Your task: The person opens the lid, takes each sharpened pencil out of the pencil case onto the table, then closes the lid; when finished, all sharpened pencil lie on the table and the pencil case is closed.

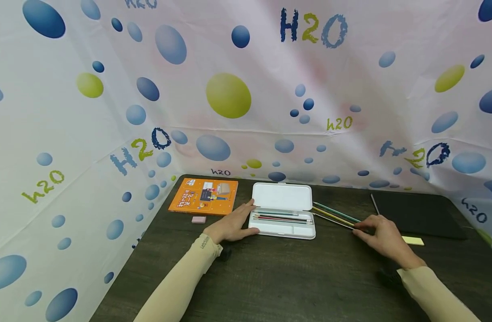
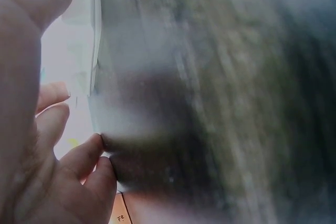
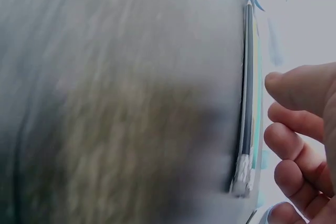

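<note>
A white pencil case point(image 1: 284, 229) lies with its lid raised at the back, several pencils point(image 1: 282, 218) inside it. My left hand point(image 1: 231, 223) rests at the case's left side, thumb apart by the front corner and fingers along the edge. To the right of the case, a green pencil point(image 1: 336, 211), a yellow pencil point(image 1: 332, 215) and a pale pencil point(image 1: 330, 219) lie side by side on the table. Over their right ends is my right hand point(image 1: 376, 232). In the right wrist view its loosely bent fingers point(image 3: 283, 140) stand apart from a dark pencil point(image 3: 249, 77).
An orange book point(image 1: 205, 197) and a pink eraser point(image 1: 198, 219) lie left of the case. Behind my right hand are a flat black board point(image 1: 419, 214) and a grey pencil point(image 1: 374, 203). A yellow strip point(image 1: 413, 240) is on the dark table point(image 1: 294, 277) beside that wrist.
</note>
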Motion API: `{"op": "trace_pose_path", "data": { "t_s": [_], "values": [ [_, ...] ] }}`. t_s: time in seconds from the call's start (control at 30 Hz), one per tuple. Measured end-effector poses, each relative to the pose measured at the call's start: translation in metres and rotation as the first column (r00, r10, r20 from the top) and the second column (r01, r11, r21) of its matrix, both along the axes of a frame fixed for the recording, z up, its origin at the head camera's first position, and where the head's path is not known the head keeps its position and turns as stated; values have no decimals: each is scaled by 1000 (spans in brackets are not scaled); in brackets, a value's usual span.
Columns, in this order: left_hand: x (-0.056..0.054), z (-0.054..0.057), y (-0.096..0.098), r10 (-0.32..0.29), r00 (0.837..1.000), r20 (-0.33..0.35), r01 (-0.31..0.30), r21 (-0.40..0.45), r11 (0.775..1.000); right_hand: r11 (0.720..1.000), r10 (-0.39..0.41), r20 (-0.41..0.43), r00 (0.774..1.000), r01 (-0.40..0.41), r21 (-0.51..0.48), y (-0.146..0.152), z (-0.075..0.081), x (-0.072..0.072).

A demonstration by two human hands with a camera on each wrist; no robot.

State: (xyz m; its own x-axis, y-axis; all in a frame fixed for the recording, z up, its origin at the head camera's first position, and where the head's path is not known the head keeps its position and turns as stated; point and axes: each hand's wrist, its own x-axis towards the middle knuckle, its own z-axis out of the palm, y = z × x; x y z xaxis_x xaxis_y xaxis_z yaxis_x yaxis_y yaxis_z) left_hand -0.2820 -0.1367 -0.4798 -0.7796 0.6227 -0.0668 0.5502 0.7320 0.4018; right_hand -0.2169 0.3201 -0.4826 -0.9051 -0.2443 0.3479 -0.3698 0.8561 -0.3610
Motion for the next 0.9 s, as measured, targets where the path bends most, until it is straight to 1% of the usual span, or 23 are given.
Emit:
{"op": "trace_pose_path", "data": {
  "t_s": [0.2,0.4,0.67,0.9],
  "values": [
    [0,0,0,2,1000,0,-2,-3,1000,1000,1,42,999,0,-9,-6,4,-4],
    [-1,0,-1,-1,1000,6,1,-6,1000,999,29,-12,1000,-29,-26,-14,4,-10],
    [-2,0,-1,0,1000,-1,0,-9,1000,993,93,0,996,-93,-68,-47,12,-23],
    [1,1,-1,-1,1000,7,1,4,1000,979,175,-12,984,-176,-102,-77,17,-33]
  ]
}}
